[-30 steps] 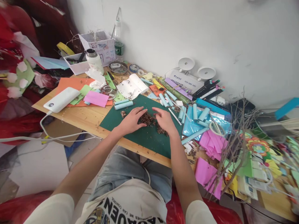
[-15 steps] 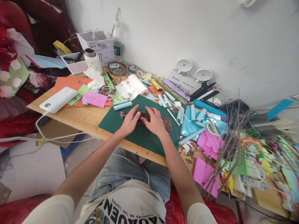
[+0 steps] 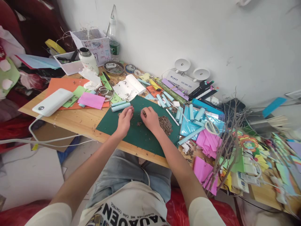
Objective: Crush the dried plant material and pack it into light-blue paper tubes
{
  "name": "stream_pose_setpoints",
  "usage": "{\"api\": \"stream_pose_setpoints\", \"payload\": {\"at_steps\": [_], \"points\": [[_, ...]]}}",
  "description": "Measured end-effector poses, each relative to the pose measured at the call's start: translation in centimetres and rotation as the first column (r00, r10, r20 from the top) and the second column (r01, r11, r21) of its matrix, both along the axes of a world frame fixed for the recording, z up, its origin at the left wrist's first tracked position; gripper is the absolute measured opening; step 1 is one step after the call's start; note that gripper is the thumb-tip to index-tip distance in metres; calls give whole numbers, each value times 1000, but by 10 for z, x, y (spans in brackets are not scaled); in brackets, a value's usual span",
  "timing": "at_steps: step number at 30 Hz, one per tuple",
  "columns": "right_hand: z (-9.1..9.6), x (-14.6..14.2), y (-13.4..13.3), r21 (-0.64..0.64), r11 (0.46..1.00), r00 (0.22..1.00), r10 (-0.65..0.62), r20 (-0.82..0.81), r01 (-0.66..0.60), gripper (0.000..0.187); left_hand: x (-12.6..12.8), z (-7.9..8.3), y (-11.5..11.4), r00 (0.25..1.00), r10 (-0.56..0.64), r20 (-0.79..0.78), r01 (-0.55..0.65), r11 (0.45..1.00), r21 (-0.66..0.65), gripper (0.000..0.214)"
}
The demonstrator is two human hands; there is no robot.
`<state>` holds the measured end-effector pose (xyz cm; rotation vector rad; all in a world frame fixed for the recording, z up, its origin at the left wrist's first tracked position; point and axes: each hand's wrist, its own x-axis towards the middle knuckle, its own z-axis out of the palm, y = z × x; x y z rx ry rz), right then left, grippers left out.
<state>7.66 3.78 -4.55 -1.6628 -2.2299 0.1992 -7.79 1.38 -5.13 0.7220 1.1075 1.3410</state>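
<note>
My left hand (image 3: pixel 124 121) and my right hand (image 3: pixel 150 118) rest on a dark green cutting mat (image 3: pixel 113 123) on a wooden desk (image 3: pixel 77 117). Both lie palm down with the fingers together and slightly curled, a small gap between them, and brown crumbs lie scattered in that gap. A heap of dry brown plant bits (image 3: pixel 166 123) lies just right of my right hand. Two light blue paper rolls (image 3: pixel 120 106) lie just beyond my left hand. Whether either hand holds any bits is hidden.
A white power bank (image 3: pixel 52 102) with a cable lies at the left on coloured paper sheets (image 3: pixel 68 86). More blue rolls (image 3: pixel 195 113), pink paper (image 3: pixel 208 142), bare twigs (image 3: pixel 231 135), markers (image 3: pixel 203 89) and a flask (image 3: pixel 88 61) crowd the desk's back and right.
Both hands moved left and spread slightly apart, off the brown heap, which now lies gathered to the right of my right hand. The camera view shifted a little to the right.
</note>
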Motion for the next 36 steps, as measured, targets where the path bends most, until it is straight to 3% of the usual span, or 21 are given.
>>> {"api": "stream_pose_setpoints", "payload": {"at_steps": [2,5,7,9,11,14,17,21,23,25,28,32,36], "points": [[6,1,3,143,985,961,-53,-271,95,28,7,9,6,970,1,241,33,990,-136,27],[15,-6,3,275,950,867,9,-499,148,29,18,24,16,863,-55,502,241,919,-312,38],[16,-11,0,316,947,866,105,-489,64,29,25,29,21,783,-80,617,374,854,-363,41],[12,-13,-5,329,942,894,200,-401,-63,30,29,31,25,726,-80,684,431,827,-361,37],[8,-12,-10,321,935,912,259,-319,-153,38,31,28,28,695,-69,716,429,838,-336,32],[10,-10,-15,314,936,902,269,-337,-162,63,34,22,30,678,-56,733,385,876,-290,26],[21,-15,-12,257,963,886,185,-426,-77,74,40,19,27,692,-63,719,336,909,-244,20],[22,-25,0,46,995,904,-57,-424,85,69,49,23,24,732,-45,680,258,942,-215,21],[14,-29,2,-78,993,876,-113,-469,87,72,52,26,26,748,-20,664,221,950,-221,30],[8,-33,0,-164,986,808,-103,-579,9,75,53,26,28,782,8,623,157,965,-211,36],[9,-38,-3,-190,981,695,-101,-712,-51,79,58,25,28,846,27,532,74,983,-168,35],[17,-37,4,-186,983,605,-156,-781,14,80,63,30,21,880,-63,471,122,988,-96,40],[3,-39,3,-86,996,513,-78,-855,9,71,60,33,24,929,-81,360,81,997,14,44]]}}
